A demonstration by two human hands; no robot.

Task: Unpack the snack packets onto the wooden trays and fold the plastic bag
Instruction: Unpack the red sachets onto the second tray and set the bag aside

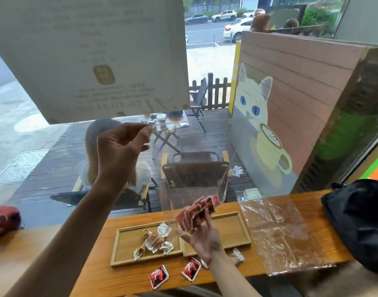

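Two bare forearms rise from the bottom edge, nearest the lens. On the left, the left hand (121,146) is lifted high, thumb and fingertips pinched on the top edge of a clear plastic bag (183,168) that hangs down, almost invisible against the window. Below it the right hand (202,234) is turned palm up under the bag's lower end, fingers curled round a fanned bunch of red snack packets (197,211); whether these packets are still inside the bag I cannot tell.

Both wooden trays sit side by side on the wooden counter (98,275). Inside the left tray (119,254) lies a loose heap of brown-and-white snack packets (156,241). Most of the right tray (239,230) is hidden behind the right hand. Two more red packets (159,277) lie on the counter just in front of the trays, and a brown packet (237,257) peeks out beside the right wrist.

Right of the trays, a second clear plastic bag (280,236) lies flat and crinkled on the counter, and beyond it sits a black bag (359,221). Beyond the glass, a cat mural (256,103) with a latte cup is painted on a wall.
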